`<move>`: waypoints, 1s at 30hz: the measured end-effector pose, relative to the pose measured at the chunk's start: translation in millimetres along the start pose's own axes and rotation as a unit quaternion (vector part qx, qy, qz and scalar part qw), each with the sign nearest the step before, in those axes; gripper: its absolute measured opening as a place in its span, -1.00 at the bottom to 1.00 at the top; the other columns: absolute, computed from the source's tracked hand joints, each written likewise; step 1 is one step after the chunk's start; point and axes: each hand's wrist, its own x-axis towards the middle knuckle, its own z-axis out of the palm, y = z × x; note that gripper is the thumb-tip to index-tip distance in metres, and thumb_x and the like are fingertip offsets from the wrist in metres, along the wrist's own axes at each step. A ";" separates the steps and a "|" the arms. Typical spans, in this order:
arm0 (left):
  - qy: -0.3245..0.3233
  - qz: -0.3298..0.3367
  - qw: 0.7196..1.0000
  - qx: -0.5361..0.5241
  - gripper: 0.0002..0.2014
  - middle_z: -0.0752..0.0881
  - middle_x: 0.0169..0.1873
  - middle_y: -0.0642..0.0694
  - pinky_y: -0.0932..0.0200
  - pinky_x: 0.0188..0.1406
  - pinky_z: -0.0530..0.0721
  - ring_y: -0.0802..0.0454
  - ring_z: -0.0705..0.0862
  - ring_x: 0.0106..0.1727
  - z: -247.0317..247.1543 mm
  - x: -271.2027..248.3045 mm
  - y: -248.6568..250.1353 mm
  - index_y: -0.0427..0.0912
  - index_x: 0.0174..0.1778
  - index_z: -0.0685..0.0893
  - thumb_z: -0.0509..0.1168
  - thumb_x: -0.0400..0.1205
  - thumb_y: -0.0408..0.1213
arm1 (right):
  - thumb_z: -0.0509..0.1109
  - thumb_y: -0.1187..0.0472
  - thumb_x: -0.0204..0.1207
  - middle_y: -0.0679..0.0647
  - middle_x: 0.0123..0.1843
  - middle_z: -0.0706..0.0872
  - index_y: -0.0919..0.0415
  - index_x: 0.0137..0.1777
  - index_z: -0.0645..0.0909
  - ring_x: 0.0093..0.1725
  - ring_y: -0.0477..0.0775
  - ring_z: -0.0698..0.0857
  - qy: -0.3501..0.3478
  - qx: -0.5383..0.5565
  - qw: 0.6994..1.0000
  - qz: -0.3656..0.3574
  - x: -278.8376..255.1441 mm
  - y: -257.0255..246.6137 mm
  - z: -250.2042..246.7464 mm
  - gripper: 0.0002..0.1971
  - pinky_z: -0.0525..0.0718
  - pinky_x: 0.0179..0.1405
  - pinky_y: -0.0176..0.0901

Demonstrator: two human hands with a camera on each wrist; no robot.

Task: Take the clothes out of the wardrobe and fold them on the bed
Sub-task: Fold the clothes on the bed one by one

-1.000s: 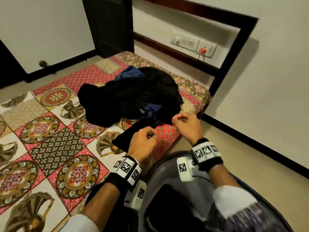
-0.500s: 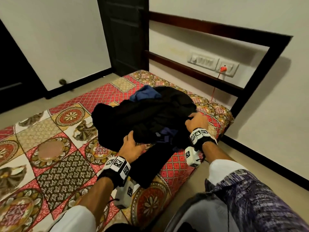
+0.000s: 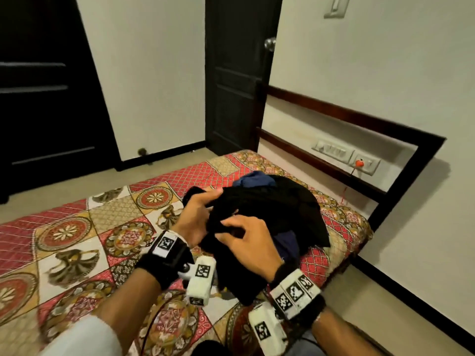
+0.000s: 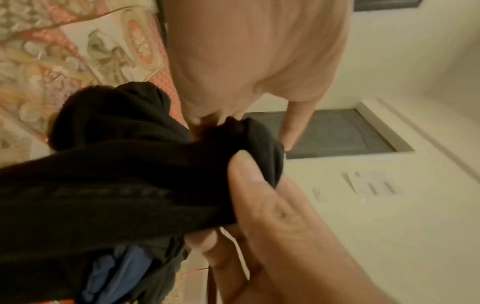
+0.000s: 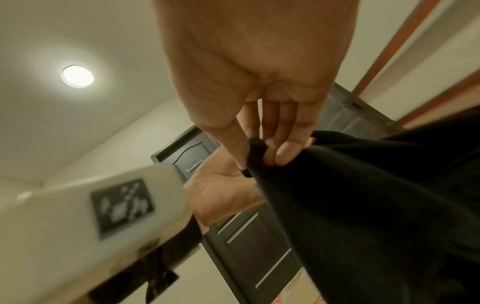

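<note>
Patterned red and cream covers spread over the bed (image 3: 77,242), right up to its near edge. Closest to me, the right hand (image 3: 246,242) pinches a fold of black cloth (image 3: 270,209) between thumb and fingertips. Just beyond, the left hand (image 3: 198,217) grips the same black cloth, fingers curled round its edge. That cloth tops a heap near the bed's head end, with a blue garment (image 3: 254,179) poking out behind. Farther back stands a dark door (image 3: 236,73).
</note>
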 end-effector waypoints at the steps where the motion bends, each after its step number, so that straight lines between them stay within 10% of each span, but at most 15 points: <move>1: 0.028 0.013 0.998 0.049 -0.74 0.76 0.27 -0.31 -0.06 0.20 0.72 -0.22 0.74 0.27 1.7 -9.1 7.7 -0.22 0.18 0.77 0.40 0.57 -0.34 | 0.65 0.19 0.50 -0.07 0.02 0.87 0.15 0.13 0.87 0.03 -0.21 0.78 -0.028 0.035 0.999 0.022 -3.3 -1.1 0.3 -0.78 0.66 0.13 -0.32; 4: 0.113 0.038 0.988 0.102 -0.56 0.77 0.28 -0.25 -0.14 0.38 0.69 -0.19 0.72 0.31 5.3 -20.9 15.7 -0.09 0.03 0.90 0.33 0.32 -0.53 | 0.54 0.19 0.63 0.00 -0.11 0.84 0.14 0.01 0.85 -0.21 -0.13 0.76 -0.082 0.203 0.969 0.116 -8.7 -2.0 4.3 -0.93 0.67 -0.22 -0.32; 8: 0.135 0.093 0.975 0.149 -0.57 0.86 0.03 -0.01 0.14 0.21 0.77 0.10 0.77 0.14 13.7 -57.0 21.1 -0.13 -0.04 0.91 0.23 0.41 -0.59 | 0.41 0.12 0.71 0.17 -0.10 0.81 0.25 0.04 0.76 -0.44 -0.01 0.68 0.080 0.282 0.887 0.357 2.1 29.4 -1.2 -0.80 0.61 -0.51 -0.25; 11: 0.118 0.110 0.965 0.207 -0.58 0.85 -0.11 0.09 0.18 0.10 0.75 0.18 0.77 0.05 -4.5 -92.5 10.4 -0.13 -0.03 0.91 0.22 0.49 -0.61 | 0.51 0.00 0.60 0.27 0.29 0.73 0.23 0.52 0.54 0.07 0.27 0.80 0.133 0.093 0.905 0.392 11.4 73.5 -17.0 -0.44 0.82 0.04 0.10; 13: 0.121 0.122 0.960 0.221 -0.59 0.81 -0.04 -0.07 0.04 0.08 0.70 0.04 0.74 0.03 -25.1 -110.8 3.2 -0.15 -0.07 0.91 0.21 0.49 -0.63 | 0.54 -0.02 0.57 0.30 0.70 0.37 0.13 0.78 0.20 0.50 0.47 0.58 0.085 -0.114 0.927 0.348 21.3 94.4 -22.7 -0.14 0.61 0.41 0.25; 16: 0.140 0.125 0.959 0.214 -0.62 0.84 -0.18 -0.04 0.32 -0.24 0.72 0.20 0.76 -0.21 -51.7 -130.4 -0.9 -0.32 -0.15 0.86 0.16 0.47 -0.71 | 0.52 -0.03 0.60 0.23 0.82 0.11 -0.05 0.83 0.05 0.56 0.52 0.51 0.014 -0.228 0.930 0.288 47.8 106.8 -20.7 -0.08 0.60 0.39 0.30; 22: 0.156 0.106 0.959 0.213 -0.67 0.85 -0.03 -0.04 0.23 -0.28 0.65 -0.01 0.74 -0.03 -99.7 -140.5 -14.5 -0.25 -0.16 0.84 0.21 0.48 -0.66 | 0.42 0.04 0.64 0.25 0.19 0.82 0.07 0.20 0.83 0.22 0.40 0.75 0.027 -0.300 0.921 0.245 82.4 111.3 3.1 -0.75 0.73 0.14 0.10; 26: 0.162 0.090 0.961 0.204 -0.64 0.83 0.01 -0.18 0.17 -0.39 0.64 -0.08 0.70 -0.10 -106.3 -136.1 -24.5 -0.24 -0.09 0.84 0.19 0.51 -0.67 | 0.42 0.14 0.61 0.24 -0.28 0.73 0.25 -0.37 0.65 -0.08 0.42 0.72 0.163 -0.164 0.948 0.221 100.6 75.0 -6.5 -0.68 0.63 -0.11 0.07; 30: 0.132 0.053 0.954 0.262 -0.68 0.75 0.25 -0.16 0.37 -0.23 0.68 0.03 0.73 0.08 -97.2 -134.7 -33.7 -0.12 0.22 0.77 0.26 0.68 -0.53 | 0.44 0.18 0.63 -0.14 -0.51 0.56 0.07 -0.48 0.50 -0.43 -0.11 0.56 0.217 -0.088 0.971 0.059 119.0 -20.0 -32.0 -0.59 0.43 -0.32 -0.18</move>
